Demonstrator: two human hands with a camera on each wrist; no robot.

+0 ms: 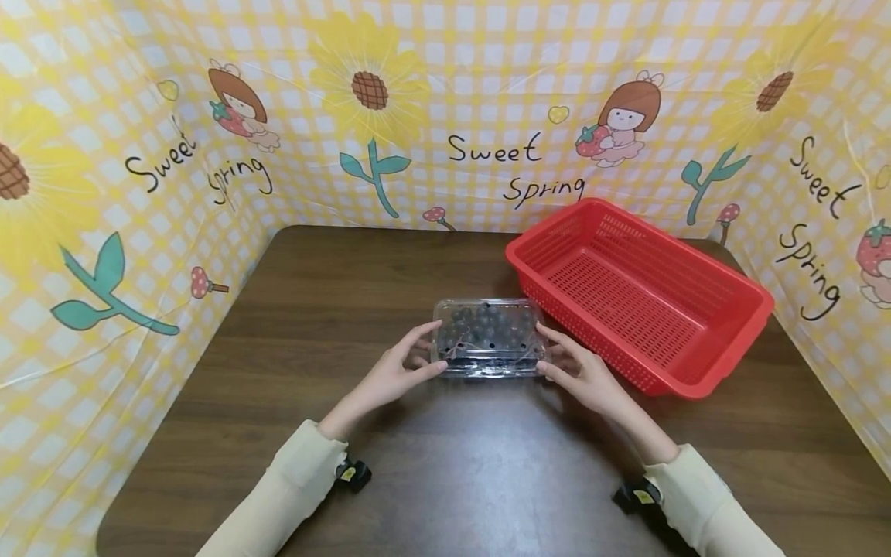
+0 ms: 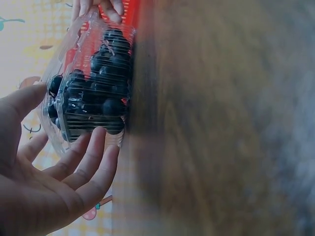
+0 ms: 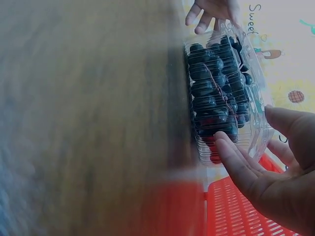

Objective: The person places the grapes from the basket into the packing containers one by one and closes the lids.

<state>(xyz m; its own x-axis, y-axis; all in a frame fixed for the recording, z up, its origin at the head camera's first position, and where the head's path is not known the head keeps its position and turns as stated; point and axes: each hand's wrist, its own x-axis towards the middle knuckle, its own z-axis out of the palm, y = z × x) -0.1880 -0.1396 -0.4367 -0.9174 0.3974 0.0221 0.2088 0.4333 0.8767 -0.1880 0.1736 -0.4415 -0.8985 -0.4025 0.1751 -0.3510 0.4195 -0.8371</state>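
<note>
A clear plastic clamshell box (image 1: 490, 338) of dark round fruit (image 2: 101, 83) is at the middle of the table, lid closed. My left hand (image 1: 395, 373) holds its left end, thumb at the near corner and a finger at the far one. At the right end, my right hand (image 1: 583, 374) grips it the same way. Both wrist views show fingertips against the ribbed side wall and the thumb on the rim. Thin reddish strands (image 3: 219, 86) show among the fruit. Whether the box rests on the table or is slightly raised, I cannot tell.
A red perforated plastic basket (image 1: 724, 363) stands slanted at the right, its left corner close behind the box. The brown wooden table (image 1: 292, 309) is bounded at the back and sides by yellow checked cloth (image 1: 480, 85).
</note>
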